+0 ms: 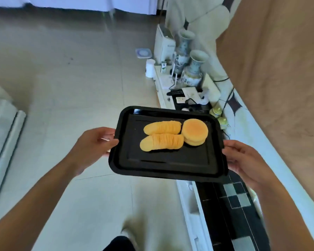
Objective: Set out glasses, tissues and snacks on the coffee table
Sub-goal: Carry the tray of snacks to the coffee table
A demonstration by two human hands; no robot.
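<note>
Gripping the black tray (170, 165) of snacks (172, 135) by opposite short edges, left hand (94, 144) and right hand (243, 160), arms outstretched

Black tray (214, 156), golden-yellow ridged snacks (161, 134), blue-and-white patterned vases (192, 73).

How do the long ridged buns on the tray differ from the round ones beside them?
The long buns are oval with ridges across the top; the round buns are smooth discs with a browner centre. The long buns lie side by side, while the round buns are stacked one on the other. Both kinds are golden yellow and sit on the black tray, held by the left hand and right hand.
</note>
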